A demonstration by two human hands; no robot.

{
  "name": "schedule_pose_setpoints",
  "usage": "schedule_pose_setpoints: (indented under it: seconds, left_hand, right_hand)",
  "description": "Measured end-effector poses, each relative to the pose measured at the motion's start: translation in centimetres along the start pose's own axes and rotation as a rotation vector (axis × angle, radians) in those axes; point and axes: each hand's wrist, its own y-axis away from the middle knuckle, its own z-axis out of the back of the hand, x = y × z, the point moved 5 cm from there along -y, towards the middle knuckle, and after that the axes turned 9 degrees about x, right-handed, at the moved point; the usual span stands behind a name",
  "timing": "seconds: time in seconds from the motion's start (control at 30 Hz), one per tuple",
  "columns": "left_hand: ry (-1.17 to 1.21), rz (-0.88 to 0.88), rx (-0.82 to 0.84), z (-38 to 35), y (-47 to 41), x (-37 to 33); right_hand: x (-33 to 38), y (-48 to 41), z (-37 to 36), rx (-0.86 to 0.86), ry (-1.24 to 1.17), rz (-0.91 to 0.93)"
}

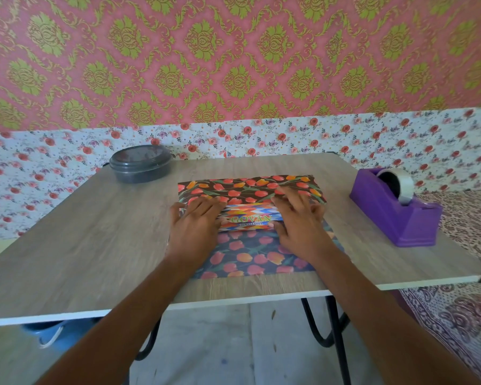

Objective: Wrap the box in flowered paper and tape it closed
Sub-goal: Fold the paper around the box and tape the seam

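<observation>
Box point(250, 218): long and narrow, covered in a many-coloured zigzag print, with "GOVAN SUNGLASSES" lettered on the face turned to the viewer. It lies flat, lengthwise from left to right, on the middle of the paper. Only its middle stretch shows, still uncovered.

Flowered paper point(250, 257): a dark sheet with red and orange tulips on green stems. The near part lies flat on the table, towards its near edge. The far part meets the box's far top edge; whether it is lifted there cannot be told.

Tape roll point(403, 187): clear, upright in a purple dispenser point(395, 220) – on the table's right side, apart from the paper.
</observation>
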Motion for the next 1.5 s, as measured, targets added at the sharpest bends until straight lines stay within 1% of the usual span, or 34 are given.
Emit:
schedule_pose_setpoints:
  seconds: [0.47,0.63,0.77,0.83,0.9,1.03,1.17,1.23,1.27,1.33,1.4,1.5]
  left_hand:
    - [0.014,0.064,-0.039,0.8,0.3,-0.2]
    - [-0.010,0.019,-0.070,0.7,0.5,-0.4]
    - [-0.075,-0.002,-0.088,0.7,0.6,-0.6]
    - [-0.082,-0.001,-0.065,0.8,0.5,-0.6]
    - [-0.112,0.003,-0.008,0.9,0.3,-0.9]
    - [-0.264,-0.046,0.113,1.4,-1.0,-2.5]
    - [-0.276,0.079,0.179,2.9,-3.3,-3.7]
    - [-0.218,0.004,0.142,3.1,-4.2,-4.7]
    - [-0.123,-0.074,0.135,2.9,-4.5,-5.4]
    - [0.056,-0.205,0.193,2.2,-4.8,-6.7]
    - [0.123,-0.218,0.247,0.9,-4.6,-7.3]
    - [0.250,-0.143,0.219,-0.5,-4.7,-6.9]
  right_hand:
    - [-0.2,0.3,0.6,-0.067,0.059,-0.032]
    - [-0.4,0.3,1.1,-0.112,0.045,-0.063]
    - [-0.5,0.3,1.2,-0.136,0.041,-0.080]
    - [-0.5,0.2,1.3,-0.132,0.029,-0.087]
    - [-0.7,0.2,1.3,-0.130,0.014,-0.095]
    - [-0.9,0.1,1.2,-0.124,0.011,-0.102]
    - [-1.0,0.2,1.1,-0.117,0.003,-0.076]
    - [-1.0,0.1,1.0,-0.119,-0.005,-0.071]
    - [-1.0,0.1,1.0,-0.126,-0.008,-0.077]
    - [-1.0,0.2,1.2,-0.153,-0.015,-0.092]
    - [-0.9,0.3,1.3,-0.176,-0.007,-0.092]
    - [-0.9,0.5,1.6,-0.215,0.006,-0.104]
